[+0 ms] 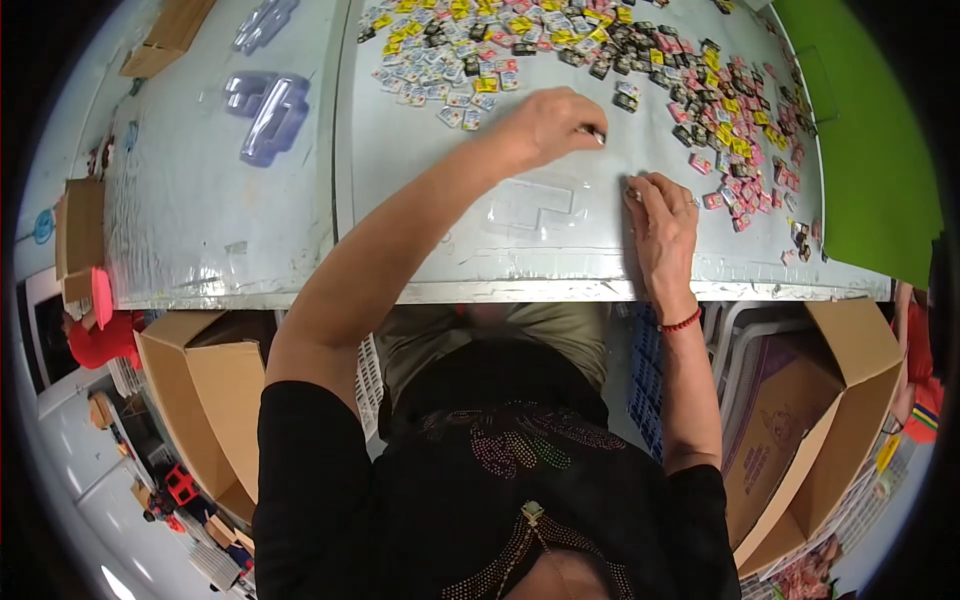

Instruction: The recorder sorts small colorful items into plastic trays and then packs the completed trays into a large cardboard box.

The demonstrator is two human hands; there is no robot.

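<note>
Left hand [545, 125]: pinching a small dark item [597, 135]
Right hand [662, 215]: apart from left, fingertips pinched; contents unclear
Clear tray [530, 206]: left of right hand, seemingly for easy reach
Packets [628, 52]: beyond both hands, perhaps spread for picking

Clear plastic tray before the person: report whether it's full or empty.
Empty: the pale tabletop shows through the clear plastic tray, with nothing lying inside.

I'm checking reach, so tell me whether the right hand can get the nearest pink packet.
Probably yes: the pink packet lies close beside the right hand, with nothing visible in between, though the hand appears to be pinching a small item.
</note>
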